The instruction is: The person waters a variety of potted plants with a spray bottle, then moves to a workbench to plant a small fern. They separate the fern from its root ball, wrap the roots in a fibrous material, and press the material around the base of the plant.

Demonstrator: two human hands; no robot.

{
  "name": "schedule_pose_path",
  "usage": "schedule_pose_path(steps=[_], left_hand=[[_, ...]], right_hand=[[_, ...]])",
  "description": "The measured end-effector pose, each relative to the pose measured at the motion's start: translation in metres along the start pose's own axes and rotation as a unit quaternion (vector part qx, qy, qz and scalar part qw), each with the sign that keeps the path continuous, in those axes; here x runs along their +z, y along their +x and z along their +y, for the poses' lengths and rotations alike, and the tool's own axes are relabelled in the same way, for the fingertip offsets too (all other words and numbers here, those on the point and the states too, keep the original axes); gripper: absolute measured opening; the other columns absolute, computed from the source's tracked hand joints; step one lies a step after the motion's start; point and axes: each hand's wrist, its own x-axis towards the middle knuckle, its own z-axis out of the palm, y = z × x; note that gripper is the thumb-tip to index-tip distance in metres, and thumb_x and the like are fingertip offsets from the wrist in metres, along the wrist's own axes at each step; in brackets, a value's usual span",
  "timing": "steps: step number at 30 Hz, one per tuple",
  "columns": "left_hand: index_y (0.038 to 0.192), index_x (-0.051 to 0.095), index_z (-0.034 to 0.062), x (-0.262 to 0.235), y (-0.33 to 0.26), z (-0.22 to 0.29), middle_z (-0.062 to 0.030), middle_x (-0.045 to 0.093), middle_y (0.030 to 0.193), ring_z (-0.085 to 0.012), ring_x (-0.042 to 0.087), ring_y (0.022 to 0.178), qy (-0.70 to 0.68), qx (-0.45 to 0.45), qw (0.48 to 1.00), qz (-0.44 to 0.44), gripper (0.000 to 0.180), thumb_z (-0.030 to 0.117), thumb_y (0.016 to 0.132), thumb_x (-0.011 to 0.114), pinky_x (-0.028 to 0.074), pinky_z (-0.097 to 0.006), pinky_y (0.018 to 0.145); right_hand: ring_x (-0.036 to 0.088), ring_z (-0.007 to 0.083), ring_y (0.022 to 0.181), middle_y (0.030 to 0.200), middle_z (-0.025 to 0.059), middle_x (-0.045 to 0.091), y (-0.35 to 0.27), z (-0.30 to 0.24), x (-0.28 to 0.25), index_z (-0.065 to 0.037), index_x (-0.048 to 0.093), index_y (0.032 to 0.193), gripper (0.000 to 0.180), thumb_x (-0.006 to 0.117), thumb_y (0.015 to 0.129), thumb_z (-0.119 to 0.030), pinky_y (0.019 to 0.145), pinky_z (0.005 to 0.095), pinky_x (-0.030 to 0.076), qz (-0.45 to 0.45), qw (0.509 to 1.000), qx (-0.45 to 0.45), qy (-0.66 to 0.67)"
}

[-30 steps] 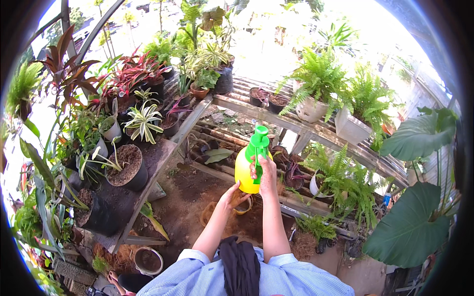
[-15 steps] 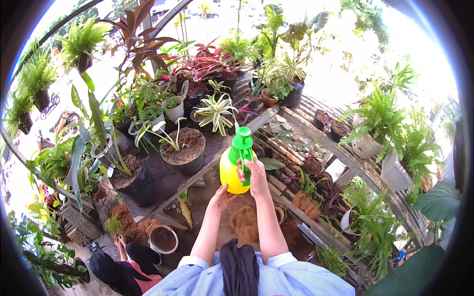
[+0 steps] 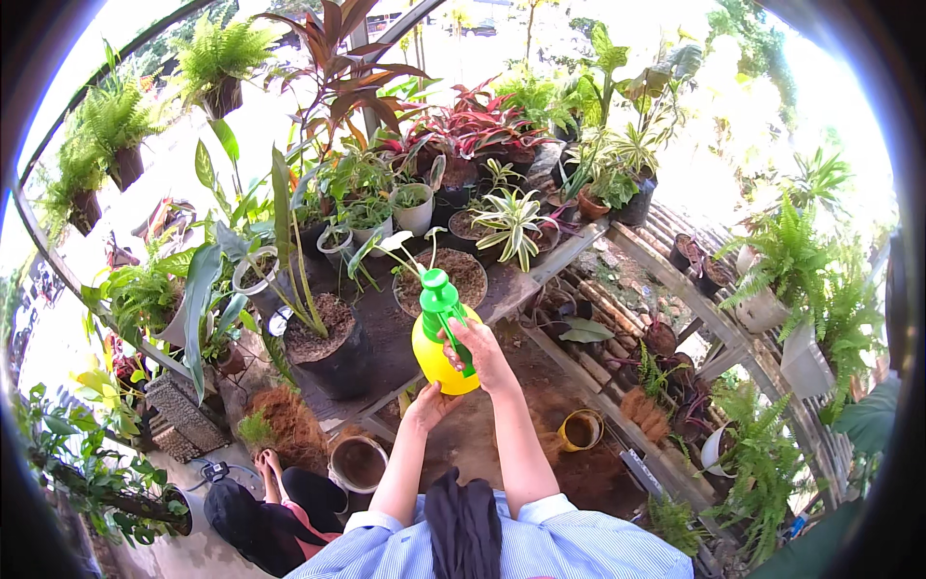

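A yellow pump spray bottle [image 3: 434,355] with a green top is held up in front of me, tilted slightly. My right hand [image 3: 479,353] wraps round its green handle, fingers closed. Under the base, my left hand [image 3: 431,406] supports the bottle with its fingers curled against it. Just beyond the sprayer, a round pot of brown soil [image 3: 463,273] holds a plant with pale stems and a few leaves; the bottle's top hides part of it. To its left stands a black pot [image 3: 338,367] with tall upright leaves.
Many potted plants crowd the dark table [image 3: 386,381], including a red-leaved one [image 3: 473,125]. A slatted wooden rack [image 3: 719,318] with ferns stands at right. Below are a white-rimmed pot [image 3: 359,463] and a yellow pot [image 3: 581,430]. Another person [image 3: 260,521] crouches at lower left.
My view has turned left, so the plants sit further right in it. The sprayer has moved left with both hands, now overlapping the round soil pot. My grip looks the same.
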Motion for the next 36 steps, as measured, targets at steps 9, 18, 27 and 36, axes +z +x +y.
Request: schedule_pose_path(steps=[9, 18, 27, 36], left_hand=[[0.123, 0.047, 0.011, -0.03, -0.032, 0.025, -0.0064, 0.054, 0.121, -0.0221, 0.052, 0.111, 0.01, -0.035, 0.999, 0.016, 0.048, 0.029, 0.082, 0.064, 0.044, -0.036, 0.093], [0.123, 0.047, 0.0108, -0.028, -0.015, 0.022, -0.0061, 0.055, 0.119, -0.0215, 0.051, 0.111, 0.07, -0.136, 0.986, 0.059, 0.05, 0.031, 0.081, 0.065, 0.038, -0.037, 0.095], [0.117, 0.05, 0.0084, -0.012, 0.019, -0.016, -0.005, 0.057, 0.113, -0.0192, 0.054, 0.104, 0.068, -0.167, 0.982, 0.064, 0.046, 0.032, 0.081, 0.066, 0.039, -0.036, 0.092], [0.117, 0.048, 0.0049, 0.001, 0.052, -0.02, -0.0048, 0.056, 0.113, -0.0175, 0.054, 0.104, 0.121, -0.16, 0.976, 0.088, 0.046, 0.031, 0.083, 0.064, 0.041, -0.034, 0.09]], right_hand=[[0.041, 0.004, 0.045, 0.056, -0.0009, 0.047, 0.01, 0.039, 0.029, -0.002, 0.054, 0.084, 0.036, 0.051, 0.09, -0.037, 0.043, 0.0174, 0.032, 0.011, 1.0, 0.012, -0.007], [0.04, 0.004, 0.04, 0.05, -0.0016, 0.045, -0.003, 0.046, 0.007, -0.002, 0.054, 0.079, 0.05, 0.056, 0.083, -0.052, 0.038, 0.0168, 0.029, 0.165, 0.986, -0.025, -0.011], [0.037, 0.0021, 0.037, 0.051, -0.0045, 0.044, -0.012, 0.041, -0.018, -0.004, 0.055, 0.077, 0.028, 0.072, 0.077, -0.026, 0.035, 0.0172, 0.026, 0.301, 0.948, -0.065, -0.082], [0.04, 0.0017, 0.039, 0.052, -0.0045, 0.049, 0.013, 0.036, -0.055, -0.002, 0.059, 0.079, 0.019, 0.071, 0.078, -0.018, 0.036, 0.0184, 0.028, 0.332, 0.937, -0.062, -0.087]])
